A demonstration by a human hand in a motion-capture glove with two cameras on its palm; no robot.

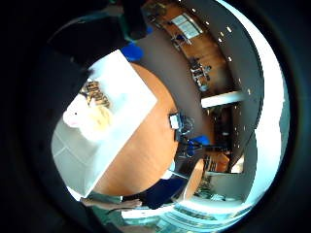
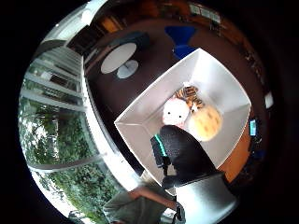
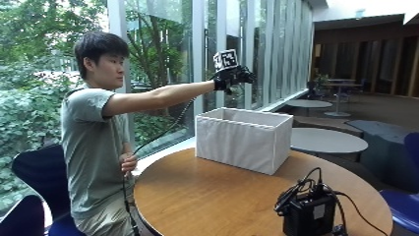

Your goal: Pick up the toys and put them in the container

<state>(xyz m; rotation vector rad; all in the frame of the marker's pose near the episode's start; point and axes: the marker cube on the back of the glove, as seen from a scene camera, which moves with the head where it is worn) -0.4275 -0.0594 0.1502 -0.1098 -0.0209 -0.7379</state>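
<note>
A white fabric container [image 3: 245,137] stands on the round wooden table [image 3: 216,191]. My gloved right hand [image 3: 234,76] hovers high above the container's near-left corner, arm stretched out, fingers relaxed and holding nothing. The thumb side palm view looks straight down into the container [image 2: 219,84], where a white plush toy [image 2: 175,113], a striped tiger toy [image 2: 189,93] and a round yellow plush toy [image 2: 205,123] lie together on the bottom. The same toys show in the little finger side palm view: white [image 1: 73,116], striped [image 1: 93,92], yellow [image 1: 100,119]. From outside, the container's walls hide them.
A black device with cables [image 3: 308,211] sits near the table's front right edge. The person's bare left hand [image 3: 129,163] rests by the table's left edge. Blue chairs [image 3: 29,172] stand around, and glass windows rise behind the container.
</note>
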